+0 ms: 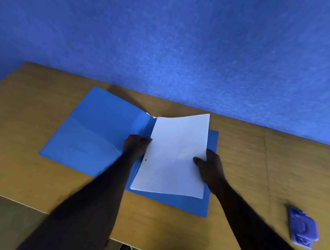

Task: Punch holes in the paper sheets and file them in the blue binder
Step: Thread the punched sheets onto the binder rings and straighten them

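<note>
Both hands are on the paper sheets (174,154) right now. Right hand (210,167) has the right edge of the stack pinched, thumb lying on top of the page and the other fingers tucked behind or under it, so that side is lifted a bit and the top sheet bows. Left hand (136,145) is curled into a loose fist at the left edge of the sheets, right by the binder's spine; it's pressing or pinching there, but I honestly can't tell which, since the fingertips are hidden.

The blue binder (93,133) is lying open flat on the wooden table (254,170), closer to the far edge than the near one, far side almost up against the blue wall (166,37). Its left cover is bare, and the sheets sit on the right half, with blue showing along the bottom and right. One punched hole (145,159) shows as a dark dot near the left edge of the paper, just below the left hand. There's another small one up by the knuckles, but it's hard to make out.

Off toward the near right corner of the table there's a purple thing (302,228), probably the hole punch, though it's blurry. It sits well apart from the binder.
</note>
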Available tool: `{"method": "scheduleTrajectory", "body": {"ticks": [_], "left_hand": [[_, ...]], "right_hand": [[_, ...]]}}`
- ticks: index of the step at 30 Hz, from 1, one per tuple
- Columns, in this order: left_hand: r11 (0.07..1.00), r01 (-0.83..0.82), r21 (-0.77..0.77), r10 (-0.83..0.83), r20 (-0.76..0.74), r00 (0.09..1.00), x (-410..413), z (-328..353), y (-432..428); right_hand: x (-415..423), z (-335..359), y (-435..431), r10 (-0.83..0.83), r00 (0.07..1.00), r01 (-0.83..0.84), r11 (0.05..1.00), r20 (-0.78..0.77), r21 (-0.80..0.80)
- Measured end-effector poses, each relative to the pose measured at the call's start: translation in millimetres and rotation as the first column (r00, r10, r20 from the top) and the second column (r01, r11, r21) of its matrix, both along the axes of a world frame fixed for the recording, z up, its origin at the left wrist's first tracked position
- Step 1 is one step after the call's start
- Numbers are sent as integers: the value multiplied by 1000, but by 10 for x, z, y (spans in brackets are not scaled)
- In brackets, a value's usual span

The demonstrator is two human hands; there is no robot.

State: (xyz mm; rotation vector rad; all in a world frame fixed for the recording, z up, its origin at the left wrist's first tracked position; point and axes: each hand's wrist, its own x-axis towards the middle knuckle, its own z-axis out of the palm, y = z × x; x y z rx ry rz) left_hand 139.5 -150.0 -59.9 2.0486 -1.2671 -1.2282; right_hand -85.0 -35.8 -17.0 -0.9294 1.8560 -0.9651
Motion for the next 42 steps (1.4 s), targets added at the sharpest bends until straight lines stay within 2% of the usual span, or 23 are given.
{"method": "scheduleTrajectory", "body": {"ticks": [7,15,21,27,30,35,42], "left_hand": [[995,-91,34,93,-55,994,-127,-8,-110],[988,-83,128,94,-82,992,-136,-47,-126],[999,37,15,-38,49,998,-150,-39,-55],[972,213,-104,-187,213,959,-46,15,48],[961,258,-96,-224,271,936,125,58,56],[922,388,12,-379,248,892,304,70,152],[907,402,-124,-369,226,902,294,58,310]], "right_hand": [[16,-44,-25,-35,999,35,999,-6,-4],[2,-82,-47,-27,999,28,999,-32,17],[-22,-116,2,-6,994,9,1000,-108,24],[-32,-121,-2,10,993,-9,1000,-120,9],[-31,-124,-12,16,992,-14,1000,-125,15],[-18,-123,-17,19,992,-19,1000,-121,3],[-20,-194,-39,40,986,-38,999,-160,14]]}}
